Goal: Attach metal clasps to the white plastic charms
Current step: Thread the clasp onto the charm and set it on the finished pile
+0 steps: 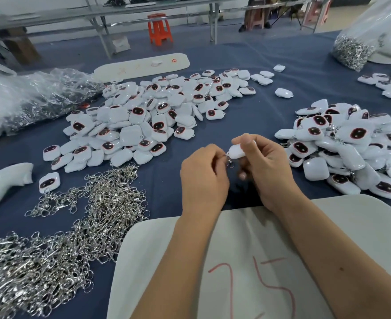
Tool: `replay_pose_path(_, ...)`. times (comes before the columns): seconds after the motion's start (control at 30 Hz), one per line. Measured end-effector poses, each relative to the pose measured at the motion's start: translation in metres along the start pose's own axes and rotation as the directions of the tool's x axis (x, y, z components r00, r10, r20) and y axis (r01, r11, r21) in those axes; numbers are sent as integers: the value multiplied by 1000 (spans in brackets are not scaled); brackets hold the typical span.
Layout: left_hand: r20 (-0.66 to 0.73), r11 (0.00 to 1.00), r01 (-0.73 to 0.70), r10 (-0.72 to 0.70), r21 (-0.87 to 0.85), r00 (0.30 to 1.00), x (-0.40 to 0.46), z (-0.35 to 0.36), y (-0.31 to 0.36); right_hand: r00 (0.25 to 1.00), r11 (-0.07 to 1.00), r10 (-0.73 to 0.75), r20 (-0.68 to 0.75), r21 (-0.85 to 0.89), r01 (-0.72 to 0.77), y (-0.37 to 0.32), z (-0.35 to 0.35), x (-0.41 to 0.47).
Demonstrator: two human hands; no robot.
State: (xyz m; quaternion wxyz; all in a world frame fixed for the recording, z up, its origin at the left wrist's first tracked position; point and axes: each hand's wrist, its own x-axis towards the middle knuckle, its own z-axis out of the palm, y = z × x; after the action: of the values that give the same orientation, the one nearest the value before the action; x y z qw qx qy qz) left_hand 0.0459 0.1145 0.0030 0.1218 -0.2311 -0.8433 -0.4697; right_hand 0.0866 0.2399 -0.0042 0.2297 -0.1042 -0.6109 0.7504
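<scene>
My right hand (pixel 267 166) pinches a white plastic charm (pixel 236 151) above the blue table, thumb on top. My left hand (pixel 203 178) holds a small metal clasp (pixel 229 160) with curled fingers, right at the charm's lower end. Clasp and charm touch; whether they are linked I cannot tell. A big heap of white charms with dark red-rimmed faces (pixel 148 118) lies ahead at centre-left. A second heap of charms (pixel 348 148) sits at the right, with some clasps showing among them. Loose silver clasps (pixel 58 245) spread over the near left.
A white board with red marks (pixel 247 272) lies under my forearms. Clear plastic bags (pixel 26 97) sit far left, and a bag of clasps (pixel 353 49) far right. A white foam piece (pixel 3 183) lies at the left, a white strip (pixel 141 65) behind the heap, an orange stool (pixel 160 28) beyond.
</scene>
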Motion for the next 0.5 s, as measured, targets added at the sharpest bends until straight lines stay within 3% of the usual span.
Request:
replay_pose_path(0.07, -39, 954, 93, -108, -285, 993, 1, -3, 1, 997, 982, 49, 54, 180, -58, -1, 0, 1)
replay_pose_path(0.17, 104, 756, 296, -292, -584, 951, 2, -1, 4, 989, 936, 68, 134, 334, -110, -2, 1, 2)
replay_pose_path(0.27, 258, 523, 437, -380, -732, 888, 1, 4, 7, 975, 913, 71, 211, 381, -149, -2, -1, 1)
replay_pose_path(0.33, 300, 433, 466, -398, -772, 867, 2, 4, 7, 966, 901, 91, 242, 392, -183, -2, -3, 1)
replay_pose_path(0.4, 278, 424, 453, -412, -784, 868, 2, 5, 7, 963, 904, 103, 251, 381, -196, -1, -4, 1)
replay_pose_path(0.5, 168, 491, 387, -431, -781, 887, 2, 8, 6, 969, 924, 90, 230, 345, -168, 1, -2, 1)
